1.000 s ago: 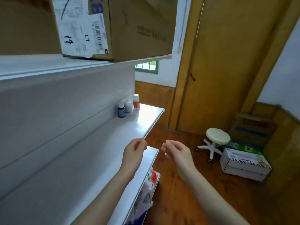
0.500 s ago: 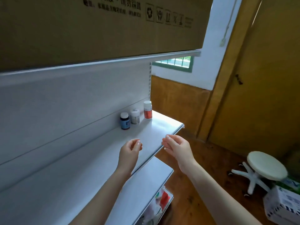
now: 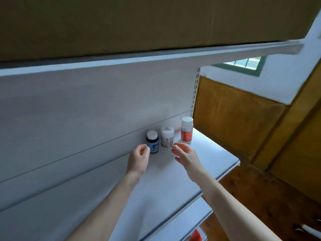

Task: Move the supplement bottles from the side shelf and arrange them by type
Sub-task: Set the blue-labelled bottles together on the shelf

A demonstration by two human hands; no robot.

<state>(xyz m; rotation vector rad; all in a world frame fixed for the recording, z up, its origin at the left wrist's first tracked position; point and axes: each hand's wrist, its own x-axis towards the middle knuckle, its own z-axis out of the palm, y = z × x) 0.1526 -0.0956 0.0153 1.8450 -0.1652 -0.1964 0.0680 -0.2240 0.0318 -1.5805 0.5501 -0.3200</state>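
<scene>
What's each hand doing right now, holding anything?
Left hand: loosely curled, empty, beside the dark blue-labelled bottle with white cap.
Right hand: open, empty, fingers extended toward the pale white-capped bottle.

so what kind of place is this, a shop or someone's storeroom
Probably a storeroom or back room rather than a shop floor. White metal display shelving holds just three supplement bottles, a big cardboard box sits on the shelf above, and the wall is wood-panelled.

Bare forearms, seemingly no sleeves.

Head view, close over shelf [image 3: 205, 164]
</scene>
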